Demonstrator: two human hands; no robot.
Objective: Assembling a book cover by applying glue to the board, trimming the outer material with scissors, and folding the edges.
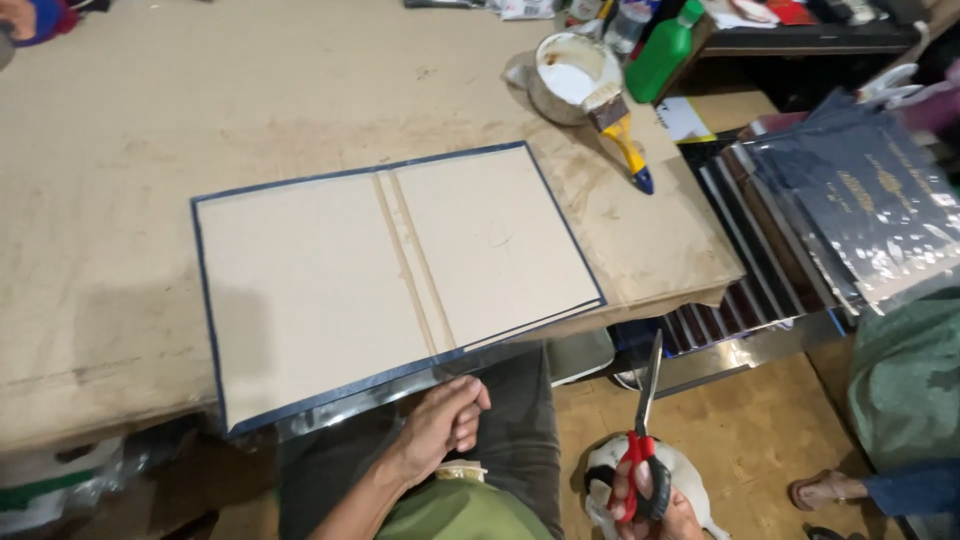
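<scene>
I have the scissors (643, 440) in my right hand (650, 505), fingers closed through the red and black handles, the blades shut and pointing up towards the near edge of the bench (120, 130). My left hand (440, 420) holds nothing; it is loosely curled, resting on my lap just below the near edge of the open book cover (390, 270). That cover lies flat on the bench with its inside up: two pale boards and a narrow spine strip between them, with a thin margin of dark blue covering material showing all round. As I judge it, I am at the trimming stage, with the boards laid down and the edges not yet turned in. The next move would call for bringing the blades to a corner of the blue margin and steadying the cover with my free hand. Beyond it stand a pot of white glue (570, 75) and a yellow-handled brush (620, 125), and a stack of finished dark blue covers (860, 200) sits to the right.
</scene>
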